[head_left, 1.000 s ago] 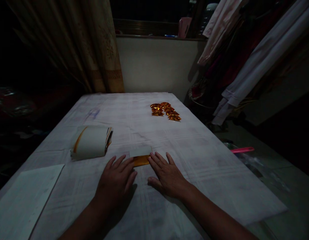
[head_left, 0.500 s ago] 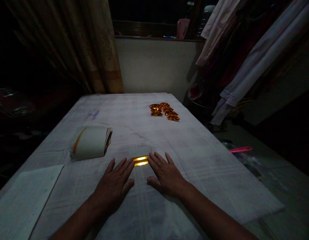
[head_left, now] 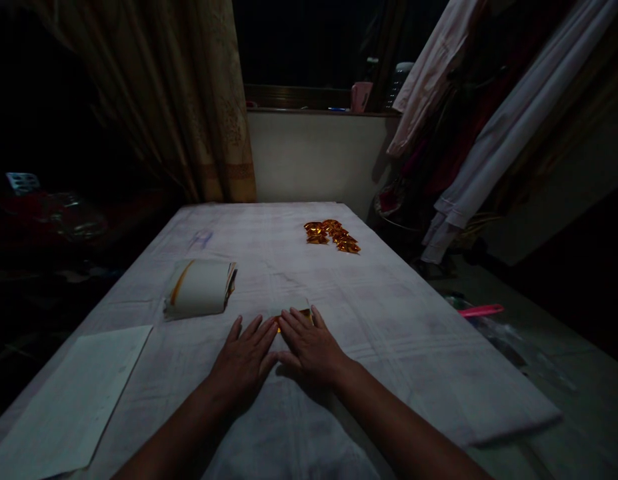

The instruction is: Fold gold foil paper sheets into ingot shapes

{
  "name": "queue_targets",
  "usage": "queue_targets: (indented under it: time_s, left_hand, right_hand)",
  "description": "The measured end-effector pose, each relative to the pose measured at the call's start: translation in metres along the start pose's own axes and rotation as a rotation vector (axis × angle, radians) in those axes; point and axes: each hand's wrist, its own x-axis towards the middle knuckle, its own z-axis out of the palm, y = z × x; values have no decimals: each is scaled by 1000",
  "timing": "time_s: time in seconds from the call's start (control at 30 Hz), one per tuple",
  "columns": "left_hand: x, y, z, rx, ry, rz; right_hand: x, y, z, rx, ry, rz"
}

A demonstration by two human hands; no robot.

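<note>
A shiny gold foil paper strip (head_left: 307, 313) lies flat on the cloth-covered table (head_left: 413, 360), mostly hidden beneath my fingers. My left hand (head_left: 243, 357) rests palm down with fingers stretched out, its fingertips at the strip's left end. Lying flat across the middle of the strip is my right hand (head_left: 313, 347), fingers straight and its thumb close to the left thumb. Farther back, several folded gold foil pieces (head_left: 317, 236) sit in a loose cluster.
A curved stack of pale sheets (head_left: 201, 288) is on the table's left side, with a white sheet (head_left: 83, 393) nearer me. Clothes (head_left: 469, 173) hang at the right, a curtain (head_left: 209, 100) at the back left. A pink mug (head_left: 359, 97) stands on the sill.
My right hand has slid left along the gold foil strip toward my left hand, covering its middle. The camera view has shifted slightly; my left hand stays at the strip's left end.
</note>
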Motion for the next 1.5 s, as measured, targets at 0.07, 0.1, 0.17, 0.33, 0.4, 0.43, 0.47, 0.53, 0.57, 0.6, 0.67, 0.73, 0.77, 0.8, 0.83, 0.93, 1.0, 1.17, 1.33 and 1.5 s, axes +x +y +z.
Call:
queue_targets:
  time_s: [0.07,0.1,0.17,0.33,0.4,0.43,0.47,0.53,0.57,0.6,0.67,0.73,0.77,0.8,0.83,0.93,1.0,1.17,1.33,1.5]
  left_hand:
    - [0,1,-4,-18,-37,-18]
    - [1,2,-6,-30,-58,-30]
    - [2,3,-11,-54,-98,-55]
    - [3,6,-14,-94,-146,-109]
    - [2,5,-10,-96,-137,-121]
    - [2,5,-9,-96,-131,-124]
    - [1,5,-7,-95,-123,-126]
    - [0,5,-5,-92,-114,-126]
    - [0,5,-5,-90,-114,-126]
    - [0,5,-5,-88,-117,-128]
    - [0,5,-6,-85,-127,-132]
    - [0,5,-5,-82,-129,-132]
    - [0,5,-5,-79,-123,-132]
    - [-1,5,-4,-77,-113,-132]
    - [-1,5,-3,-75,-100,-131]
    - [-3,3,1,-73,-66,-127]
    - [-4,3,1,-76,-44,-119]
    - [-5,6,-3,-73,52,-93]
    - [-6,8,-7,-93,102,-114]
    - [-5,5,-6,-175,151,-123]
  right_hand:
    - [2,-2,0,25,-51,18]
    - [0,-1,-1,31,-75,38]
    - [-6,5,-5,32,-106,94]
    - [-25,25,-17,33,-150,222]
    - [-28,28,-19,31,-160,242]
    - [-29,28,-19,29,-162,248]
    - [-29,28,-19,28,-162,252]
    - [-29,26,-19,33,-158,257]
    - [-29,26,-18,38,-155,257]
    - [-28,25,-18,42,-151,257]
    - [-29,25,-17,47,-142,259]
    - [-29,25,-17,41,-129,269]
    - [-29,24,-16,35,-120,286]
    - [-29,24,-16,26,-110,308]
    - [-29,24,-15,17,-100,333]
    - [-29,23,-13,-4,-79,380]
    - [-30,23,-12,-11,-55,382]
    - [-32,26,-9,-18,55,360]
    - [-34,34,-2,13,129,340]
    - [-26,40,-3,40,174,258]
